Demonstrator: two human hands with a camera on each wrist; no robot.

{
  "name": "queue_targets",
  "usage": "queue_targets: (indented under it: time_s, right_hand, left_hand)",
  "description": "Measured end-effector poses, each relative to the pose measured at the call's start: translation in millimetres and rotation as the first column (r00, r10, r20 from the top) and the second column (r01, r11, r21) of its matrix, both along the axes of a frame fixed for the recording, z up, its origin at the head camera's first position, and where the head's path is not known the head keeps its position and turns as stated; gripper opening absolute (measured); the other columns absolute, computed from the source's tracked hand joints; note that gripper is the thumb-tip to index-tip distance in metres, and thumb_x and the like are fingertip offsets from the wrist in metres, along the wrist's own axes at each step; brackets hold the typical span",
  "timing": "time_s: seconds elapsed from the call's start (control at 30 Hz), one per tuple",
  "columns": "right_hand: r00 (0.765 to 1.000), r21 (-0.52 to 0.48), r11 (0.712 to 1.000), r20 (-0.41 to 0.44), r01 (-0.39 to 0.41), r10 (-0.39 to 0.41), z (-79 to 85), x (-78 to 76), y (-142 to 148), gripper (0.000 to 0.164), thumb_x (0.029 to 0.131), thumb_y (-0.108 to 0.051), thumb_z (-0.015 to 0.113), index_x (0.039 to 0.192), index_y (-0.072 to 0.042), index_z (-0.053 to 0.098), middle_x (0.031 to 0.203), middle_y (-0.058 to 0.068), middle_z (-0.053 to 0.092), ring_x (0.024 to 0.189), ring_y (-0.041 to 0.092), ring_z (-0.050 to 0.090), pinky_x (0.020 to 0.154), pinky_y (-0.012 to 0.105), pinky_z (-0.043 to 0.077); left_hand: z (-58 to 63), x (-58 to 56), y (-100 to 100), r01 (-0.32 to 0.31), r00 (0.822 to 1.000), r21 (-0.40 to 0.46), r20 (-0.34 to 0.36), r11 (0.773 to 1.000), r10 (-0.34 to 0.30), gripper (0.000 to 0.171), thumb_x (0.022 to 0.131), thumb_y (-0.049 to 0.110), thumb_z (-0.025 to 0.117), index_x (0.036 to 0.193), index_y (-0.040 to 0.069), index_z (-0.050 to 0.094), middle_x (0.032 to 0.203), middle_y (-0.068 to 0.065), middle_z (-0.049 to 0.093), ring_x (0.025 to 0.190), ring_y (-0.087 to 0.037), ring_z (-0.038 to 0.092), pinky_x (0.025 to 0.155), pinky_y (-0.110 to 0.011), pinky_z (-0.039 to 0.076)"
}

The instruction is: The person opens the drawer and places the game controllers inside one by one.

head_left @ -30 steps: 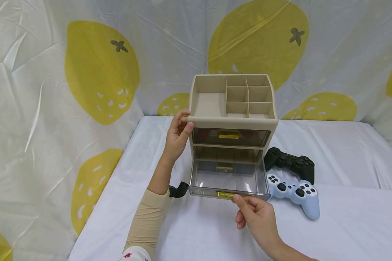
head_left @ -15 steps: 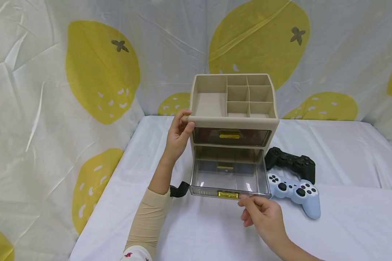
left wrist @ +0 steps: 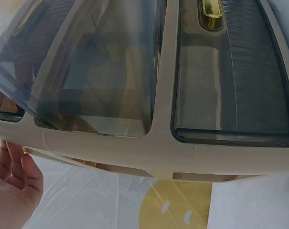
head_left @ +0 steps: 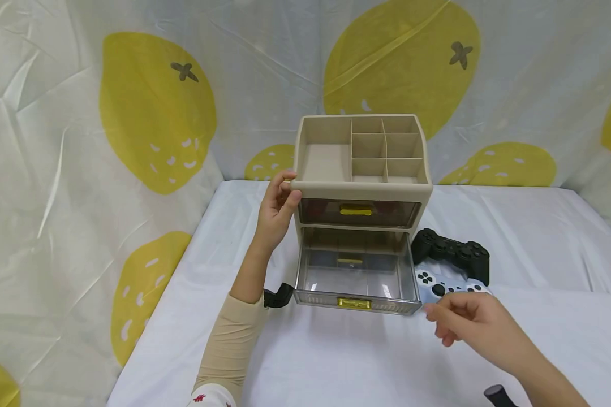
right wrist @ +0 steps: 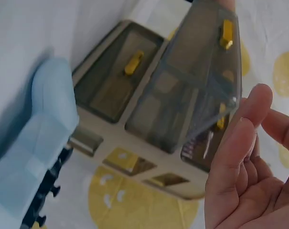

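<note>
A beige desktop drawer organizer (head_left: 361, 189) stands on the white cloth, with open compartments on top. Its clear middle drawer (head_left: 356, 282) is pulled out and holds nothing; a gold handle (head_left: 353, 303) sits on its front. The drawer above, with its own gold handle (head_left: 356, 210), is closed. My left hand (head_left: 275, 217) grips the organizer's upper left front edge, thumb on the front side and fingers round the side. To the right of the open drawer, my right hand (head_left: 476, 328) hangs with loosely bent fingers and nothing in them, apart from the drawer in the right wrist view (right wrist: 249, 162).
Beside the organizer on the right lie a black game controller (head_left: 453, 251) and a light blue one (head_left: 430, 282), the latter partly hidden by my right hand. A lemon-print sheet (head_left: 265, 85) hangs behind. White cloth (head_left: 555, 243) covers the table.
My right hand has left the middle drawer's handle and moved right, over the light blue controller. The drawer stays pulled out. My left hand has kept its place on the organizer.
</note>
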State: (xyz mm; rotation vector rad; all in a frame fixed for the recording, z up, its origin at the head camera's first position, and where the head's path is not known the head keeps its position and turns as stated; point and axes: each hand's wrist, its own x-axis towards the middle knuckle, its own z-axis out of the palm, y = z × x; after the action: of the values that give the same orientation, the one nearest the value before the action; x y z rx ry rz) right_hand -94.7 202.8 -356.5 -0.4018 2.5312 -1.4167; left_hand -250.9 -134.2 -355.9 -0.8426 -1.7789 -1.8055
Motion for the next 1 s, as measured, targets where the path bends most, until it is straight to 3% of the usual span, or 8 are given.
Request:
queue_targets:
  time_s: [0.1,0.23,0.33,0.43,0.53,0.6,0.77,1.0]
  right_hand:
    - [1.000,0.049,0.998,-0.016,0.027,-0.026,5.2,-9.6,20,0.017,0.100,-0.012,0.056,0.095,-0.001,0.067,0.071,0.002,0.064,0.063,0.018,0.063,0.059,0.029,0.051]
    - [0.999,0.078,0.997,0.039,-0.004,0.001,7.1,-29.8,50,0.023,0.102,-0.017,0.052,0.113,0.000,0.064,0.084,0.005,0.067,0.073,0.020,0.065,0.064,0.030,0.051]
    - [0.996,0.086,0.996,0.091,-0.024,0.016,5.4,-45.5,72,0.022,0.104,-0.020,0.049,0.118,-0.015,0.064,0.093,0.006,0.068,0.080,0.019,0.066,0.067,0.031,0.051]
    - [0.996,0.075,0.997,0.092,-0.015,0.008,3.0,-58.0,92,0.026,0.105,-0.019,0.045,0.113,-0.035,0.063,0.095,0.004,0.070,0.083,0.016,0.067,0.068,0.030,0.051]
    - [0.996,0.046,0.999,0.087,-0.009,0.005,-1.0,-70.1,110,0.033,0.106,-0.017,0.042,0.112,-0.041,0.063,0.096,0.000,0.071,0.085,0.014,0.068,0.068,0.028,0.052]
    - [0.992,0.013,1.000,0.123,0.002,-0.003,-5.0,-79.0,121,0.034,0.107,-0.017,0.039,0.111,-0.041,0.064,0.097,-0.001,0.071,0.086,0.013,0.068,0.070,0.028,0.053]
    - [0.965,-0.067,0.997,0.262,0.045,-0.026,-21.5,-99.9,147,0.036,0.108,-0.023,0.036,0.108,-0.044,0.065,0.101,-0.007,0.070,0.089,0.010,0.068,0.072,0.027,0.054]
    - [0.942,-0.183,0.975,0.330,0.122,-0.056,-42.6,-115.3,168,0.039,0.108,-0.023,0.036,0.100,-0.046,0.067,0.099,-0.013,0.070,0.087,0.006,0.068,0.072,0.025,0.055]
  left_hand:
    - [-0.2,0.1,-1,-0.008,1.000,-0.004,0.004,1.000,0.008,0.056,0.095,0.047,0.059,0.126,0.003,0.044,0.083,0.002,0.048,0.074,-0.013,0.044,0.069,-0.026,0.037]
    - [-1.0,-0.1,-1,-0.006,1.000,0.001,0.006,1.000,0.006,0.042,0.095,0.048,0.059,0.124,0.018,0.051,0.083,0.002,0.047,0.074,-0.013,0.044,0.069,-0.026,0.037]
    - [-0.7,-0.2,0,0.003,1.000,0.004,0.005,1.000,-0.003,0.033,0.095,0.048,0.059,0.122,0.030,0.053,0.083,0.001,0.047,0.074,-0.014,0.044,0.069,-0.026,0.037]
    - [-0.2,-0.4,0,0.004,1.000,0.004,0.003,1.000,-0.004,0.030,0.095,0.048,0.059,0.121,0.035,0.053,0.083,0.002,0.047,0.074,-0.013,0.044,0.069,-0.026,0.037]
    - [0.9,-0.5,0,0.006,1.000,0.002,0.001,1.000,-0.006,0.028,0.095,0.048,0.059,0.121,0.038,0.052,0.082,0.002,0.047,0.074,-0.013,0.044,0.069,-0.026,0.037]
    - [1.1,-0.6,0,0.004,1.000,-0.001,0.001,1.000,-0.004,0.031,0.095,0.048,0.058,0.121,0.033,0.053,0.083,0.002,0.048,0.074,-0.013,0.044,0.069,-0.026,0.037]
    - [0.9,-0.3,0,-0.001,1.000,-0.013,-0.002,1.000,0.001,0.054,0.095,0.048,0.058,0.125,0.006,0.044,0.083,0.002,0.048,0.074,-0.014,0.044,0.069,-0.026,0.037]
    - [0.7,-0.2,0,-0.001,1.000,-0.020,-0.002,1.000,0.001,0.059,0.096,0.048,0.057,0.126,0.000,0.042,0.082,0.001,0.047,0.073,-0.014,0.044,0.069,-0.026,0.037]
